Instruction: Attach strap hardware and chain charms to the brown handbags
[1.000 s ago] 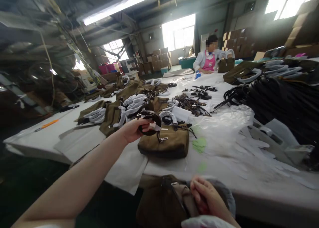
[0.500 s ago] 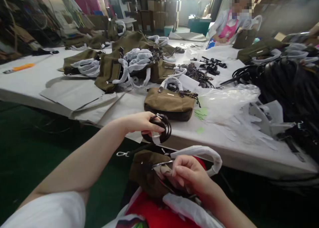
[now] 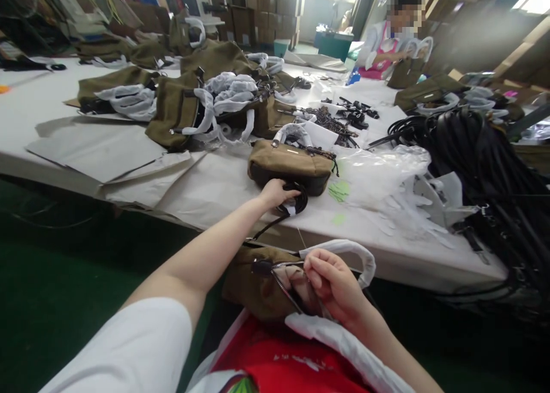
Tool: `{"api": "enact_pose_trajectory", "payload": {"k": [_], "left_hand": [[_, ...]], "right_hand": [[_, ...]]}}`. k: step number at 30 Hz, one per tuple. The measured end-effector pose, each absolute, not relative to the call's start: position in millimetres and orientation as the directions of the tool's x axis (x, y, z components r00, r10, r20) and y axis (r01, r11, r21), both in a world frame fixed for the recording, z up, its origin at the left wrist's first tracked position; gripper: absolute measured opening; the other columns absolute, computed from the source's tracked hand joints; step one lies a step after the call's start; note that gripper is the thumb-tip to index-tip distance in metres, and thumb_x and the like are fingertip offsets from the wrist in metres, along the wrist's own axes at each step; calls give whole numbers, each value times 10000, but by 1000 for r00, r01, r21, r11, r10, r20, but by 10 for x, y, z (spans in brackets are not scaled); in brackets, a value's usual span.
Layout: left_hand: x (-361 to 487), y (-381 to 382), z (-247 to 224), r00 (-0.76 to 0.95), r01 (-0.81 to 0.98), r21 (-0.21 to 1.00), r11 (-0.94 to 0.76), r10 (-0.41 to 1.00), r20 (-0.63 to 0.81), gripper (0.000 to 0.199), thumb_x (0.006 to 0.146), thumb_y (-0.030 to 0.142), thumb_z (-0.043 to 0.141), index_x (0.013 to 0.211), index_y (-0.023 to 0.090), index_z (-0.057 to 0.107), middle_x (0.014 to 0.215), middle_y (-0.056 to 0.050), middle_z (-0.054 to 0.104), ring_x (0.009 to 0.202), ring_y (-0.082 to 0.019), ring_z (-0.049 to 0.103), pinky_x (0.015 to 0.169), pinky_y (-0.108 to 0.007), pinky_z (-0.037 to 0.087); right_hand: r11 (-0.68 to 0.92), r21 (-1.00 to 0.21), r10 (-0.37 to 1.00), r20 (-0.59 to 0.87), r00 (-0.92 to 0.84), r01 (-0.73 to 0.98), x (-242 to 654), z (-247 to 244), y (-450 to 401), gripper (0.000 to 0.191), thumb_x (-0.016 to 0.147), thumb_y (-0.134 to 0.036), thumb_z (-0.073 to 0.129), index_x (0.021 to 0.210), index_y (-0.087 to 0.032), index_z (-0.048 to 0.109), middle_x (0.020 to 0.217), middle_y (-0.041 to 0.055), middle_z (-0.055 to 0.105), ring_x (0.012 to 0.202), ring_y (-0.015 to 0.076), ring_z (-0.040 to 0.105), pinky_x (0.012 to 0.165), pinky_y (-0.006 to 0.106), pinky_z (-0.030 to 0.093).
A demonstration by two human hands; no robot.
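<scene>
My left hand is closed around a coiled dark strap with a white band on it, at the table's front edge. A loose end of the strap hangs down toward the bag in my lap. Just behind this hand stands a small brown handbag with a wrapped handle. In my lap lies an olive handbag, its zipper open and pale lining showing, its handles wrapped in white. My right hand pinches the edge of that bag's opening by the zipper; the fingertips partly hide what they grip.
Several olive handbags with wrapped handles crowd the white table. Black straps are heaped at the right, beside clear plastic and green slips. Paper sheets lie at the left. A co-worker handles a bag across the table.
My left hand has carried the coiled strap forward and right, to the table edge by the brown handbag. My right hand stays at the lap bag's opening. The view has shifted right.
</scene>
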State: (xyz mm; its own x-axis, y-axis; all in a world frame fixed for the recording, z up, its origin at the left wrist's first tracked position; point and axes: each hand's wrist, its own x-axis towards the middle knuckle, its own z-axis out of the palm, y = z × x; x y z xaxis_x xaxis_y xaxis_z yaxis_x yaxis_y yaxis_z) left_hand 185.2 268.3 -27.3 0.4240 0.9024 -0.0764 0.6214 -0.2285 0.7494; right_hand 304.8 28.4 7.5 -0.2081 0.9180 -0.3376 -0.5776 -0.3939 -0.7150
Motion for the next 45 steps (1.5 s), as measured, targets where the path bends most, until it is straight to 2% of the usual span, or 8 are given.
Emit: {"api": "enact_pose_trajectory", "payload": {"k": [10,13,16,20,26,31,36,45], "left_hand": [[1649,2147,-126,315,789,510,-342,938,142,238,954,218,435,1041,157,649,1108,-139,675,1122,-264,600,1021,-377,423],[1425,1689,-251,213,862,439,-255,967,142,205,894,266,559,1038,128,607,1046,-157,642,1057,-310,604,954,-426,472],[1247,1316,-485,75,915,385,-120,989,131,517,742,357,758,1132,105,530,1116,-169,589,1075,-335,587,918,-444,506],[1101,1101,-738,-22,826,563,12,1000,12,547,738,365,761,1156,107,519,1089,-165,631,1032,-323,635,897,-452,526],[962,1143,-783,131,630,775,-39,990,-56,200,868,222,515,1031,193,628,988,-91,736,953,-264,703,901,-421,538],[905,1143,-728,235,437,900,-16,967,-97,233,907,297,455,1042,178,604,860,-58,763,794,-203,747,776,-333,606],[897,1129,-648,204,164,972,168,958,-201,307,867,339,530,1087,125,555,861,-111,760,780,-231,752,784,-393,615],[866,1131,-521,261,347,937,31,957,-128,402,850,306,527,1216,143,517,862,-86,769,869,-244,747,900,-422,565]], "right_hand": [[-456,-676,871,-472,-136,-579,3160,-21,543,282,728,-370,786,765,-137,631,493,-90,431,367,-2,166,343,151,96],[-520,-686,844,-505,-183,-508,3119,-100,664,284,720,-379,771,784,-137,636,513,-87,450,364,1,168,340,160,69],[-572,-718,819,-523,-234,-397,2996,-203,730,301,723,-410,743,788,-133,644,511,-81,466,350,4,174,341,175,51],[-589,-755,805,-517,-291,-289,2820,-312,735,321,729,-441,717,781,-132,647,504,-74,471,340,10,199,349,191,60],[-629,-747,770,-558,-310,-216,2780,-319,809,292,704,-407,719,774,-133,646,500,-86,451,333,6,178,351,202,37],[-684,-718,708,-607,-360,-133,2824,-295,853,235,715,-358,696,777,-138,644,494,-90,457,332,8,183,345,194,26],[-679,-722,709,-600,-370,-133,2802,-305,850,227,729,-361,679,766,-141,637,481,-91,465,330,9,168,339,192,30],[-671,-728,720,-596,-355,-138,2727,-292,886,232,708,-362,674,759,-138,642,483,-85,478,317,8,184,335,197,28]]}}
